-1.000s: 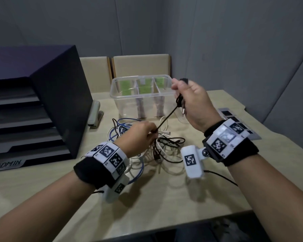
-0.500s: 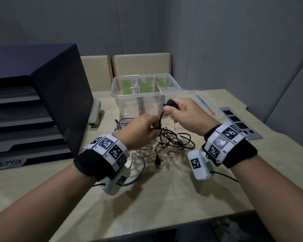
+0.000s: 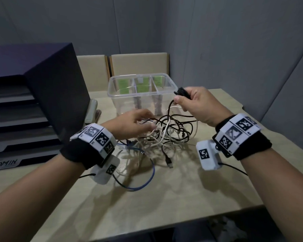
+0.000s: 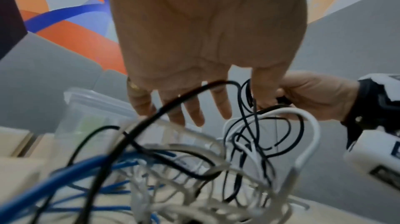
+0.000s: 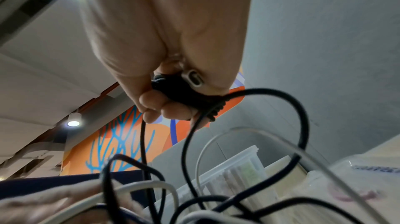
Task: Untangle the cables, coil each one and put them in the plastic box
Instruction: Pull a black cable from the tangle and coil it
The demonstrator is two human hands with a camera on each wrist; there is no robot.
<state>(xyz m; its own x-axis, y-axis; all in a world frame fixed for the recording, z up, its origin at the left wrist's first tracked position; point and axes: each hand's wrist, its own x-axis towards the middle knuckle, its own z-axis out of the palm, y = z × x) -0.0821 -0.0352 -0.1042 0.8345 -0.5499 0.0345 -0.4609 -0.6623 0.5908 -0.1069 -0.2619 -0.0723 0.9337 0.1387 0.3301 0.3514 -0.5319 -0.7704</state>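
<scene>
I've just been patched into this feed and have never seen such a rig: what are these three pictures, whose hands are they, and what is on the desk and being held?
No robot here: a person works bare-handed, with a tagged band and a small camera on each wrist. The wide picture comes from a camera on their head, looking down at the desk. The other two look along each hand from the wrists.

On the desk lies a tangle of black, white and blue cables. Behind it stands the clear plastic box with dividers. A dark tray stack labelled ADMIN is at the left.

The right hand grips a small coiled bundle of the black cable, which trails down into the tangle. The left hand reaches over the pile with fingers spread, holding nothing.
</scene>
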